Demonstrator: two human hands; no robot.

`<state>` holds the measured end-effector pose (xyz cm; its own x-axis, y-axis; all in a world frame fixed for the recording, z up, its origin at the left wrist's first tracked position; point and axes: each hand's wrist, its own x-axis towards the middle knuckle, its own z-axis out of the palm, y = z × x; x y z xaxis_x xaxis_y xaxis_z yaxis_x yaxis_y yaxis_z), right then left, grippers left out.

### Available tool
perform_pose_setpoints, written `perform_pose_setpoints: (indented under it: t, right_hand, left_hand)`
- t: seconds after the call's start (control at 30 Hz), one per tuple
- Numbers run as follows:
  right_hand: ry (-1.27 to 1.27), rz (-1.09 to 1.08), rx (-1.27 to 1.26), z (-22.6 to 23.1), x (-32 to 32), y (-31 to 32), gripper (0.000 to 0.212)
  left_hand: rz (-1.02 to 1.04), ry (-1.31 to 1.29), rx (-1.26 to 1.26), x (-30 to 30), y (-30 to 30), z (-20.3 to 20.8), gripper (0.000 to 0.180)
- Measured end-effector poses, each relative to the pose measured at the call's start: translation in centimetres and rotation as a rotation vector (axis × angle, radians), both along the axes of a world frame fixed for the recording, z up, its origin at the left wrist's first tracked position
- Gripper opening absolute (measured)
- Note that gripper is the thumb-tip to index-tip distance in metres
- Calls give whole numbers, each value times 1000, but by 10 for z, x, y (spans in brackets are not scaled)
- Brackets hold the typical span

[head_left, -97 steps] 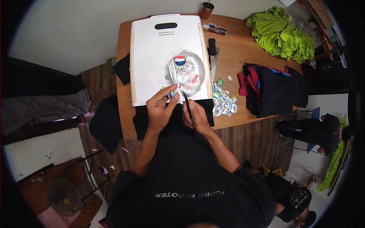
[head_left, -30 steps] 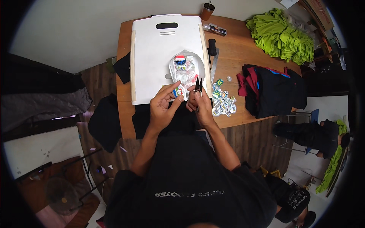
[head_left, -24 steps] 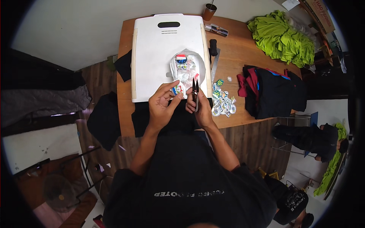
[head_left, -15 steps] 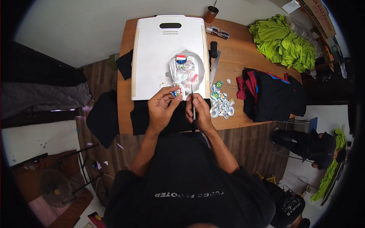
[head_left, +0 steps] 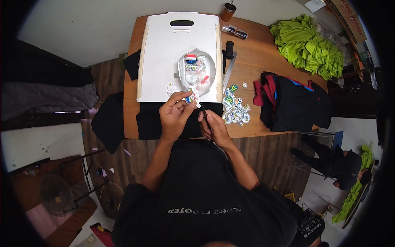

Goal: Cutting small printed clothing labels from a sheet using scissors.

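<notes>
My left hand (head_left: pixel 175 114) pinches a small white-edged patch (head_left: pixel 191 96) with a coloured print between thumb and fingers, just in front of a whitish round container (head_left: pixel 211 65). Inside it lie white scraps and printed pieces. In my right hand (head_left: pixel 216 127), closed round it, is a slim dark tool with a thin pointed end (head_left: pixel 203 109). Its tip is close to the patch's lower right edge; whether the two touch, I cannot tell. To the right of that hand, several cut printed patches (head_left: pixel 236 113) form a loose pile on the table.
A white board (head_left: pixel 158 53) lies on the wooden table (head_left: pixel 253 61) beneath the container, with a metal ruler (head_left: pixel 229 74) beside it. Farther right are dark folded clothes (head_left: pixel 294 103) and a lime-green cloth heap (head_left: pixel 306 47). A brown cup (head_left: pixel 228 13) stands at the back.
The pointed tool has swung from nearly upright to a leftward slant, its tip now lower beside the patch. My right hand has turned slightly. The whole view has shifted a little.
</notes>
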<state>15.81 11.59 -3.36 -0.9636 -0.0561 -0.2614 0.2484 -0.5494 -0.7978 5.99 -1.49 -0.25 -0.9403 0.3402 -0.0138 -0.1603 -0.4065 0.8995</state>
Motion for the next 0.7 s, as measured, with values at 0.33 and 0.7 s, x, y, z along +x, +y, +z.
perform_pose_setpoints:
  t: [0.33,0.7]
  right_hand:
    - [10,49,0,1,-4,5,37]
    - [84,151,28,5,-10,14,36]
  left_hand:
    - [26,21,7,3,-1,4,30]
    - [20,16,-45,2,-7,10,35]
